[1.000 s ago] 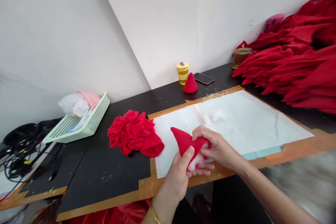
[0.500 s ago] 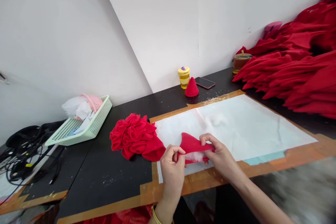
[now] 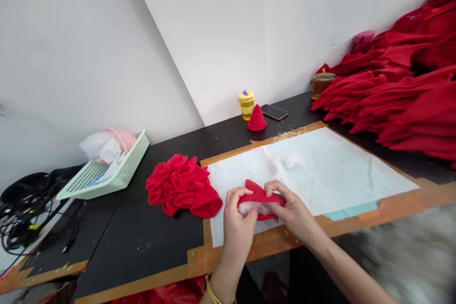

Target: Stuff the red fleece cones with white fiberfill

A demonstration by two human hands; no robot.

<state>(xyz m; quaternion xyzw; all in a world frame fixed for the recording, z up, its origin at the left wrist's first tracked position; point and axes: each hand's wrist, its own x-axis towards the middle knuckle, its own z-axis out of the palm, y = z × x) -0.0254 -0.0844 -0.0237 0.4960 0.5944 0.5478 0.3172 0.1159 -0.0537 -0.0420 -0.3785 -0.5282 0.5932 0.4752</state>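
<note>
Between my two hands is a small red felt cone point(image 3: 257, 191), its wide opening turned toward me. White stuffing point(image 3: 261, 208) shows inside that opening. My left hand point(image 3: 239, 228) grips the cone's left edge, fingers over the top and thumb at the stuffing. On the other side my right hand point(image 3: 290, 206) pinches the right edge, with its thumb partly hidden in the opening. A heap of red felt pieces point(image 3: 181, 183) lies just left of my hands. Farther back, a finished-looking red cone point(image 3: 257, 119) stands upright.
White sheet point(image 3: 342, 166) taped to the black table point(image 3: 153, 237), with a stuffing tuft point(image 3: 290, 160) on it. Behind are a yellow-lidded cup point(image 3: 246, 104), phone point(image 3: 274, 112) and brown jar point(image 3: 321, 86). Red fabric point(image 3: 399, 99) piles up right; a green basket point(image 3: 124, 171) and cables point(image 3: 39, 218) sit left.
My left fingers have moved over the cone's upper edge, and the thumb now presses at the stuffing. The opening looks wider and rounder. The view has shifted slightly.
</note>
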